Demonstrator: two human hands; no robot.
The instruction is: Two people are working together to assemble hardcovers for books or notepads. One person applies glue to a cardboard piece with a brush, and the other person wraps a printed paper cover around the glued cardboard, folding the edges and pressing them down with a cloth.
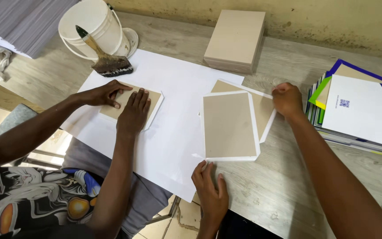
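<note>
1. The grey board on its white sheet (229, 126) lies flat on the wooden table (284, 186), at the right edge of the large white paper (173, 110) that covers the middle of the table. A second board on a white sheet (264, 106) lies partly under it, on its far right side.
2. It looks light, stiff and flat, probably rigid cardboard. The white margin around it is thin paper, likely to crease, and perhaps tacky with glue. It is best held by the edges or pressed flat with the fingertips.
3. The person's left hand (211, 188) rests open at the near left corner of that board, fingers spread on the large white paper, gripping nothing.
4. The right hand (287, 99) is curled at the far right corner of the second board. I cannot tell if it pinches the sheet.
5. Left of the grey board, a co-worker's two hands (124, 104) press flat on another board (131, 106).
6. Beyond that, a white bucket (94, 26) stands with a wide brush (105, 59) leaning at its rim. Its contents are hidden.
7. Behind the grey board sits a stack of plain boards (236, 40). To the right is a pile of printed covers (359, 110).
</note>
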